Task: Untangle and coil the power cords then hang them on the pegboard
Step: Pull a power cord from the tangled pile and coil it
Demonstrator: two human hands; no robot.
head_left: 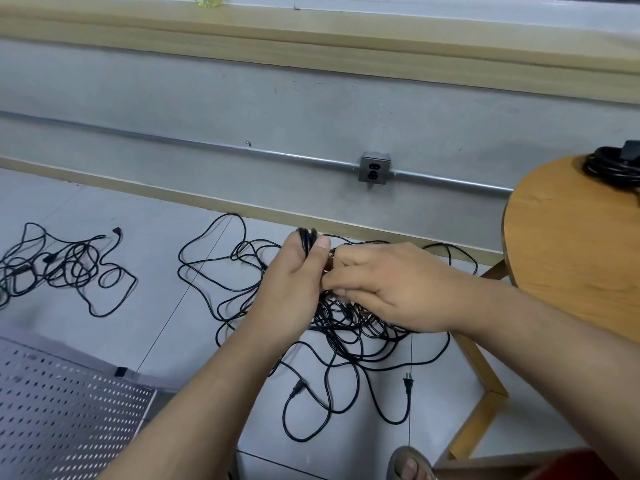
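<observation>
Right now we are looking down at a grey floor (145,237) where the untangling and coiling step is in hand; nothing hangs on the pegboard (62,410) yet, which lies flat at the floor's near left corner.

Our left hand (294,271) has its grip clamped on a few gathered black loops (306,239), which poke up above the thumb. Our right hand (381,285) sits just beside it, fingers curled in a pinch on the power cords (346,334); we cannot tell which strand it holds, since the fingers hide it.

Most of these cords lie directly beneath both hands in a dense knot, with loose strands spreading toward the floor's far edge by the wall. A two-pin plug (407,384) and a connector end (298,388) trail toward the near edge.

A second tangle (59,268) waits well apart at the left edge. On the round tabletop (571,244) to the right rests a coiled cord (609,166).

We judge the next move calls for drawing one strand free of the knot and feeding it into the left hand's loops without dragging the rest along.
</observation>
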